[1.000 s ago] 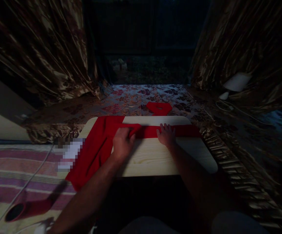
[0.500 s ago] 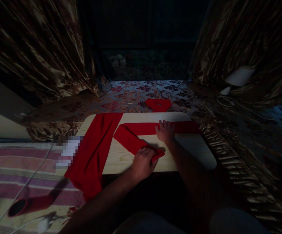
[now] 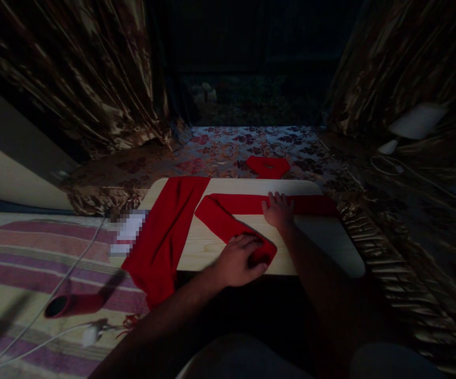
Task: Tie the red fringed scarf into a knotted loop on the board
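A long red cloth strip (image 3: 228,204) lies across a light wooden table (image 3: 200,247), turned back in a slanting fold at its left end. My left hand (image 3: 239,258) rests over the lower end of the slanted part, fingers curved across the cloth and thumb apart from them. Flat on the upper, straight run of the strip is my right hand (image 3: 279,209), its fingers spread. Left of both hands, a wider red cloth (image 3: 164,226) drapes over the table and hangs past its near edge. Whether these red pieces join cannot be seen.
Beyond the table, a looped red cloth (image 3: 267,167) lies on a patterned ledge (image 3: 220,142). A white lamp (image 3: 419,121) stands far right. Left, a red cylinder (image 3: 81,304), white cable and plug (image 3: 91,335) lie on a striped cover (image 3: 34,258). Curtains flank the window.
My left hand has loosened from its closer grip, and its thumb now stands apart. The strip's lower end lies flatter and wider. My right hand stays on the strip; the view has shifted.
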`<state>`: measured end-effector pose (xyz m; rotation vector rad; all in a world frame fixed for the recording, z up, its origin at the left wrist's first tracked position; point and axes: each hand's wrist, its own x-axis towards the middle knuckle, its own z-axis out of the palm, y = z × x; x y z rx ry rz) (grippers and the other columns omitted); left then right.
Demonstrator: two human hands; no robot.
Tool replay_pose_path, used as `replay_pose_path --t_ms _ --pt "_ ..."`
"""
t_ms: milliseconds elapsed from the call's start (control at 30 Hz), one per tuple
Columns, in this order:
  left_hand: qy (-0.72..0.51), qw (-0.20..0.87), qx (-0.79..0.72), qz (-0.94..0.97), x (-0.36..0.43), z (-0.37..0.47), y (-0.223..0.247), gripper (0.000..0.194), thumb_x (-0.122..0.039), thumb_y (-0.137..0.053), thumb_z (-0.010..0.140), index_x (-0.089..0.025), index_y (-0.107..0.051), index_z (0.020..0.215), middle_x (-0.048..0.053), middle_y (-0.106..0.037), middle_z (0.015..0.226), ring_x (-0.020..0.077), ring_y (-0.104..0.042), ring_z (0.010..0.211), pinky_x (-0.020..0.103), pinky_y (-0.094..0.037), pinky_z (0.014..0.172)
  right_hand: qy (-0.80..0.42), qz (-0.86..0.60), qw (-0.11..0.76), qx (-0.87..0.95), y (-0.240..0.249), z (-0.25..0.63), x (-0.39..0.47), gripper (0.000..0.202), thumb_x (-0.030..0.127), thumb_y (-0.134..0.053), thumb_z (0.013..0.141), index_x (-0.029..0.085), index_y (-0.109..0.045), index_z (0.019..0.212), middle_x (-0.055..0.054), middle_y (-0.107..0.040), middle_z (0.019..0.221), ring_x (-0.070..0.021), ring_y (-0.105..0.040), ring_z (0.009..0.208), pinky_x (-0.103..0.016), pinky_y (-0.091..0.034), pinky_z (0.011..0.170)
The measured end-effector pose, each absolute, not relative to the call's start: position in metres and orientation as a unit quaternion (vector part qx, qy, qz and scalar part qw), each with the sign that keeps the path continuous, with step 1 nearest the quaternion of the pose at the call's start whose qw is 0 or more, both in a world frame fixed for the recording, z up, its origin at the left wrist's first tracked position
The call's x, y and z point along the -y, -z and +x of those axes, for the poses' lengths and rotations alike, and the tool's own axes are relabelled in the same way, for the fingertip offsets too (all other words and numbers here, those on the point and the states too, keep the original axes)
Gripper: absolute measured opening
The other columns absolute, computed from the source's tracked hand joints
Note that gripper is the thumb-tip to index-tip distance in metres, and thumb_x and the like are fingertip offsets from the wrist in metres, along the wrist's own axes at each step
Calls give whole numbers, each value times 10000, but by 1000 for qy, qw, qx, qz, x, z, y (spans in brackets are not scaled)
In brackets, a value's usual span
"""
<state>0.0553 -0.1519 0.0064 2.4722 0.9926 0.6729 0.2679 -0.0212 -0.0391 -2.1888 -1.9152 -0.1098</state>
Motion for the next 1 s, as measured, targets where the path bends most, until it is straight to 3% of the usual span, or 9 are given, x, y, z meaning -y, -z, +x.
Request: replay_pose_path --t_ms 100,233,367,467,567,633,733,833,1000 --pt "-287 153 -454 829 140 41 -5 473 -436 -568 939 -241 -615 1367 131 -595 1427 306 -515 1347 496 -411 1121 46 -745 121 655 40 268 22 637 495 -282 1013 170 -436 1539 -155 -404 1597 -363 -314 1460 -655 -185 1173" --pt "-203 96 -529 818 128 21 12 679 -498 -611 903 -263 -466 1523 157 -398 1604 392 -299 1503 665 -213 1189 44 -744 123 655 39 268 22 638 498 -285 1012 168 -443 1535 -160 -412 1592 -365 -328 1452 -654 -200 1169" --pt "-161 108 -531 825 132 13 29 700 -548 -523 946 -270 -380 1572 157 -295 1653 383 -195 1545 710 -135 1186 36 -747 117 654 39 268 21 639 498 -290 1013 164 -446 1535 -151 -410 1595 -369 -326 1457 -658 -199 1171" --pt "-223 148 -530 805 135 14 32 775 -545 -596 904 -253 -352 1579 162 -225 1678 374 -141 1559 672 -142 1209 38 -749 116 652 40 268 20 638 498 -289 1013 168 -444 1536 -147 -407 1598 -368 -324 1459 -655 -187 1178" --pt "-394 225 -582 675 131 16 31 770 -443 -683 854 -246 -384 1536 157 -217 1680 339 -162 1560 564 -242 1226 48 -744 126 655 41 269 21 641 503 -289 1012 167 -447 1534 -148 -416 1592 -364 -326 1456 -652 -188 1178" --pt "-519 321 -609 507 125 15 29 621 -364 -681 843 -270 -475 1421 146 -409 1582 302 -380 1475 503 -368 1173 48 -742 129 656 41 269 21 641 504 -289 1011 166 -449 1531 -149 -420 1590 -365 -326 1454 -658 -193 1174" --pt "-613 487 -559 274 115 10 19 260 -303 -666 812 -249 -603 1058 76 -694 1128 216 -691 1016 385 -560 902 46 -742 126 657 41 269 21 634 496 -288 1014 164 -454 1528 -154 -419 1589 -368 -332 1449 -668 -201 1166" --pt "-630 576 -500 147 110 9 5 111 -226 -673 766 -205 -569 795 5 -650 767 128 -636 661 255 -525 634 54 -741 127 658 41 268 22 624 484 -292 1017 157 -460 1521 -162 -430 1580 -368 -342 1442 -672 -211 1159" --pt "-639 597 -483 45 108 17 -11 65 -94 -594 794 -152 -622 781 29 -668 719 109 -635 619 214 -512 609 53 -742 124 656 38 267 23 611 475 -301 1020 161 -457 1520 -152 -434 1579 -360 -346 1442 -666 -216 1162"
